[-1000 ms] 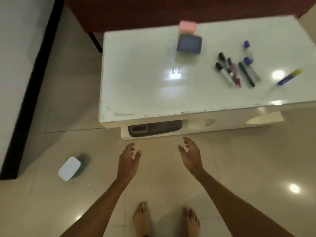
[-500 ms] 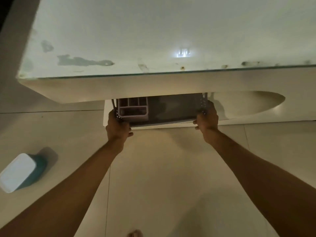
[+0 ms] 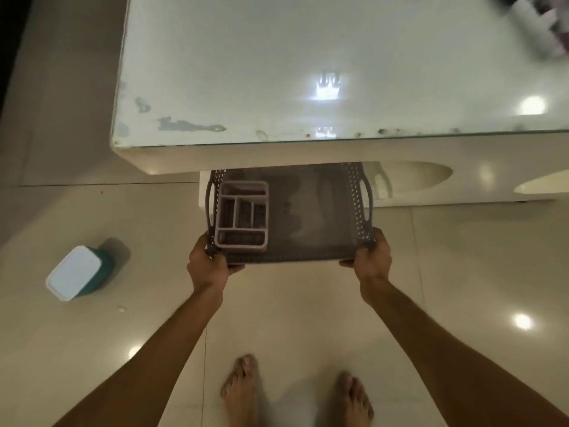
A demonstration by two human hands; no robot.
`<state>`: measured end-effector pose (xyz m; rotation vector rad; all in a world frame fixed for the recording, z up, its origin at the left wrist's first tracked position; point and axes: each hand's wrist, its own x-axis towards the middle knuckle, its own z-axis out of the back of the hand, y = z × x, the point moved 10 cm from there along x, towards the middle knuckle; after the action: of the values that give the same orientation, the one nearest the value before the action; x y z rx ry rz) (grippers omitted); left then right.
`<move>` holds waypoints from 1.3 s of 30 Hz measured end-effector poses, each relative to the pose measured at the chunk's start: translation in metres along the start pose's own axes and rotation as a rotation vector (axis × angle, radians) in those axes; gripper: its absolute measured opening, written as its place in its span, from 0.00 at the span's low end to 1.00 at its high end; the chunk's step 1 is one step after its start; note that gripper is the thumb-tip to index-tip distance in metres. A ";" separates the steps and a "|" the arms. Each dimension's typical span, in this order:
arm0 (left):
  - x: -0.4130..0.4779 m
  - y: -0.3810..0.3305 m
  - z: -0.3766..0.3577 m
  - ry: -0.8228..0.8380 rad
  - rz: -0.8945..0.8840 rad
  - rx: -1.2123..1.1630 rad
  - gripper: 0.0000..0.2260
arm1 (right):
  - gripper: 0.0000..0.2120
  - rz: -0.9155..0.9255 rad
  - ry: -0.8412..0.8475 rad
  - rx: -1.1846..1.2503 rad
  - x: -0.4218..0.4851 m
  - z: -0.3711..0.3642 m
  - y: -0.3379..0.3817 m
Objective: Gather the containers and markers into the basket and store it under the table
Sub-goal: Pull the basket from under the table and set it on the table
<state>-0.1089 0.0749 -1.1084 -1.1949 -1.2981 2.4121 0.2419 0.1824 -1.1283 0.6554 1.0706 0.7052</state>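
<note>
Both my bare arms reach forward and down, nearly straight. My left hand (image 3: 205, 266) and right hand (image 3: 372, 259) are each curled closed in a grip, level and well apart.

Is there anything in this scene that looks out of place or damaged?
Yes. A teal container with a white lid lies tipped on the floor, left of the table, away from the basket that both hands hold. The table's near edge also shows chipped, peeling patches.
</note>
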 end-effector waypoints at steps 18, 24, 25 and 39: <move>-0.280 -0.128 0.113 0.038 0.008 0.029 0.23 | 0.17 0.039 0.052 -0.010 -0.232 0.185 0.149; -0.272 -0.204 0.106 0.020 -0.059 -0.053 0.24 | 0.19 0.114 0.072 0.029 -0.215 0.180 0.235; -0.264 -0.216 0.103 0.023 -0.073 -0.066 0.23 | 0.18 0.126 0.072 0.037 -0.208 0.173 0.248; -0.028 -0.343 0.032 0.028 -0.138 -0.085 0.19 | 0.14 0.102 -0.001 0.007 -0.057 0.013 0.354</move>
<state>-0.1890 0.2518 -0.8229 -1.1155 -1.4382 2.2571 0.1681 0.3527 -0.8208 0.7199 1.0445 0.7900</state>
